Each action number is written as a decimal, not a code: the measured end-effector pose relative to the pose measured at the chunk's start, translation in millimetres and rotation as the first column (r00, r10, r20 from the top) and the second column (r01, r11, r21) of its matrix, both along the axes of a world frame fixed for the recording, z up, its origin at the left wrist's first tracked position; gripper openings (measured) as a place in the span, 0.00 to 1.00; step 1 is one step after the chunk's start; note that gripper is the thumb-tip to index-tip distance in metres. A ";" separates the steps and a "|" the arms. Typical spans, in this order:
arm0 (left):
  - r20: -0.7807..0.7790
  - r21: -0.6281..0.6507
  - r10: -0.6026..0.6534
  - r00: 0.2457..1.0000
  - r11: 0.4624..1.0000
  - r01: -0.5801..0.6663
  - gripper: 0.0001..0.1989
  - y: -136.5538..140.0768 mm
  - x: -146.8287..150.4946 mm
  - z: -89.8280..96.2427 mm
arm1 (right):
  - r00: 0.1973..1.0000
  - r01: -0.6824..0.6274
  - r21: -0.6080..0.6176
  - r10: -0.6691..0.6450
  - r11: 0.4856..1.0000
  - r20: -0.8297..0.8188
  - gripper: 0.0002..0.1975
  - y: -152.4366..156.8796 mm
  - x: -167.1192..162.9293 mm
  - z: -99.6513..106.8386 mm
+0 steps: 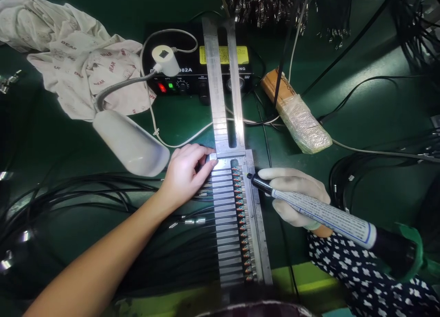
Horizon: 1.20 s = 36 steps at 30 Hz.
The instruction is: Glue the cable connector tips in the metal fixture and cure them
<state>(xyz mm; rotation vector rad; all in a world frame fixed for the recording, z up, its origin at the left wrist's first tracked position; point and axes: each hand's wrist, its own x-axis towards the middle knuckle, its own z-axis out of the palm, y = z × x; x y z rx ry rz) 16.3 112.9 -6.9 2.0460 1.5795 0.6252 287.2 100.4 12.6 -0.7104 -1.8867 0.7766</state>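
A long metal fixture point(228, 262) lies lengthwise before me, with several black cables point(192, 211) set side by side in its slots. Their small connector ends point(244, 216) line up along the right part, showing orange and green bits. My left hand point(187, 170), bare, pinches the fixture's upper left corner between thumb and forefinger, beside a slotted metal plate point(212, 64) that reaches away from me. My right hand point(295, 193), in a white glove, is closed around a labelled dispensing syringe point(323, 211). The syringe's black tip points at the fixture's upper right edge.
A black controller box point(192, 85) with lit red and green switches stands behind the plate. A white lamp point(132, 142) and a printed cloth point(75, 64) are at left. A plastic-wrapped block point(302, 119) lies at right. Bundled cables point(264, 7) sit at the back.
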 end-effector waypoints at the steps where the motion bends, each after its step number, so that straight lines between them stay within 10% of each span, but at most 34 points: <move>1: -0.002 -0.001 0.000 1.000 1.000 0.000 0.10 -0.1 0.0 0.3 | 1.000 -0.005 -0.007 0.005 1.000 0.005 0.16 -0.1 -1.0 -0.1; 36: -0.028 -0.012 0.002 1.000 1.000 -0.003 0.11 0.1 0.2 2.3 | 0.998 -0.038 0.000 0.038 0.999 -0.051 0.19 1.8 -4.6 -3.8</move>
